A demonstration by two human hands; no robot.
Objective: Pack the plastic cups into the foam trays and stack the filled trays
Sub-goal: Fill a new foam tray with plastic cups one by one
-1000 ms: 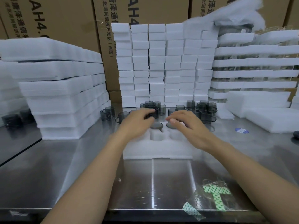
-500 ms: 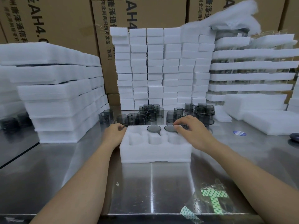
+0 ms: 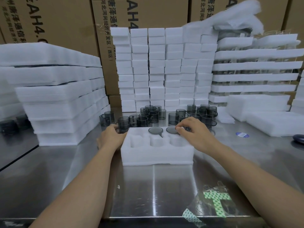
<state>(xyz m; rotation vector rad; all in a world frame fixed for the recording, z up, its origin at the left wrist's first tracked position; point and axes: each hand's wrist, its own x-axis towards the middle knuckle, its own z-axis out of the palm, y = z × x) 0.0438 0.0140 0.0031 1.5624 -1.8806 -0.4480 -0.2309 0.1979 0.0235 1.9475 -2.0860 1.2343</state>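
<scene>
Under the right forearm a torn green-printed wrapper (image 3: 215, 201) lies on the steel table (image 3: 65, 170). Between the hands sits the white foam tray (image 3: 158, 153), its near three pockets showing bare foam. The left hand (image 3: 111, 137) curls at the tray's far left corner. Whether it grips the smoky cup (image 3: 123, 124) just beyond it cannot be told. The right hand (image 3: 194, 134) pinches the rim of a translucent grey cup (image 3: 171, 130) sunk in the far right pocket. A second seated cup (image 3: 155, 130) sits left of it. Loose cups (image 3: 154, 115) stand beyond both hands.

Packing station in a warehouse: steel counter (image 3: 148, 186), stacked foam trays (image 3: 54, 96), printed shipping cartons (image 3: 65, 22) behind, loose plastic cups (image 3: 148, 114)
</scene>
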